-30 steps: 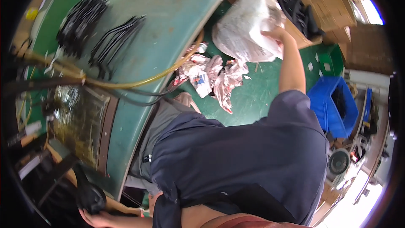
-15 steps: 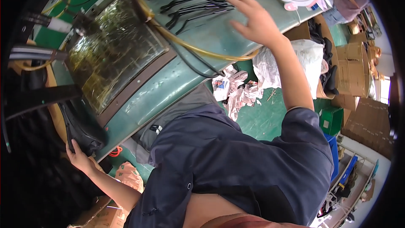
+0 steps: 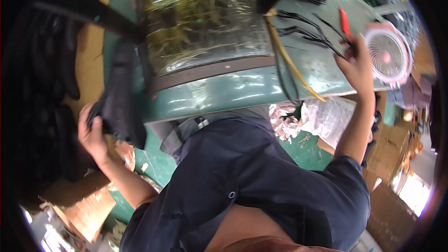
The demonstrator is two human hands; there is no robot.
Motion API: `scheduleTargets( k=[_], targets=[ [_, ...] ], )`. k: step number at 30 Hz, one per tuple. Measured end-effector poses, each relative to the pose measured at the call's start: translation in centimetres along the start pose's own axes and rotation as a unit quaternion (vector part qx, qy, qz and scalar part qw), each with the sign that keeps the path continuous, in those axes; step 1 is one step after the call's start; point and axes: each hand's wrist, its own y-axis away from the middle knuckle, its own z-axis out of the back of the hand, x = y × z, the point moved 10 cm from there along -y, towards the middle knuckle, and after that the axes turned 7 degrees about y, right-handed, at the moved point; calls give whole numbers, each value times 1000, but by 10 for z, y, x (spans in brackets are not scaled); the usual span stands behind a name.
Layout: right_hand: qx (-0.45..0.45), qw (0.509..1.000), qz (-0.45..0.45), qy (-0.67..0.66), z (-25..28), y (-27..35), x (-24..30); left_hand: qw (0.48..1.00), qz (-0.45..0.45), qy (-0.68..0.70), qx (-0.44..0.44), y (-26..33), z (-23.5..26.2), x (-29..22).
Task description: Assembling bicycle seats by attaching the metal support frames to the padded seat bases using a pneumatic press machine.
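Note:
At the left end of the green table (image 3: 186,100), my left hand (image 3: 93,135) is closed on a long black padded piece (image 3: 123,93), which hangs partly past the table edge. What exactly this piece is, I cannot tell. Far to the right, my right hand (image 3: 358,63) pinches the near ends of thin black bent rods (image 3: 308,32) lying on the table. How many of them are between the fingers is hidden. A red-handled tool (image 3: 344,21) lies just beyond that hand, and a pink and white fan (image 3: 386,56) stands to its right.
A clear-covered machine plate (image 3: 210,28) with a brown front strip fills the table's middle. A yellow hose (image 3: 291,63) and a black cable droop over the front edge. Black items (image 3: 46,65) pile up at left. Cardboard boxes (image 3: 389,149) and crumpled paper (image 3: 282,119) are at right.
The view has turned, so the table now lies more level. My right hand has gone from open above the black rods to gripping their ends. The black padded piece now stands more upright in my left hand.

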Motion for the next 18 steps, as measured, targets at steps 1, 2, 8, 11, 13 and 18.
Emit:
scheduleTargets(
  k=[1, 2, 8, 11, 13, 18],
  targets=[
    [-18, 998, -9, -64, 3, 12, 16, 998, -9, -21, 65, -8, -46, -30],
    [-19, 985, -3, -173, -5, 20, 25, 994, -5, -2, 109, -13, -83, -39],
    [130, 910, 97, -382, -97, 39, 149, 954, -165, -66, 242, -46, -256, -71],
    [87, 940, 185, -275, -118, 43, 196, 965, -144, -53, 212, -46, -260, -54],
    [82, 938, 193, -275, -134, 47, 205, 986, -132, 10, 102, -36, -240, -40],
    [31, 941, 250, -226, -148, 45, 223, 989, -42, 140, -3, -17, -237, -12]
  ],
)
